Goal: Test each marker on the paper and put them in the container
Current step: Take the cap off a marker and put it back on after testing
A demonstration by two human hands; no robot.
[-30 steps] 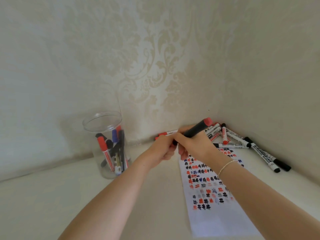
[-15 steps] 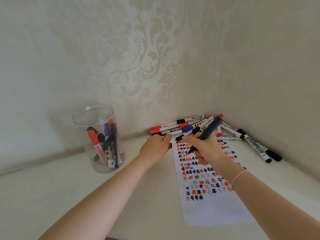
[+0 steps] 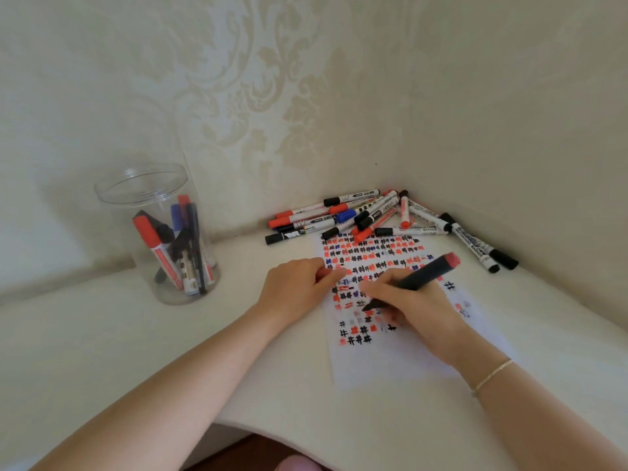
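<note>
Progress looks partial: container (image 3: 159, 232) on the desk (image 3: 102, 351) at left holds several tested markers, while a heap of markers (image 3: 367, 215) lies in the corner past the paper (image 3: 401, 355), apparently untested. Paper is mostly filled with red, black and blue marks. Right hand (image 3: 413, 309) fingers wrap the black marker (image 3: 416, 280), tip down on the paper, red end tilted up right. Left hand (image 3: 295, 288) fingers curl at the paper's left edge, pinching something red, likely the cap, partly hidden. Nothing blocks the way to the container. Patterned wall behind, bracelet (image 3: 492, 375) on right wrist.
</note>
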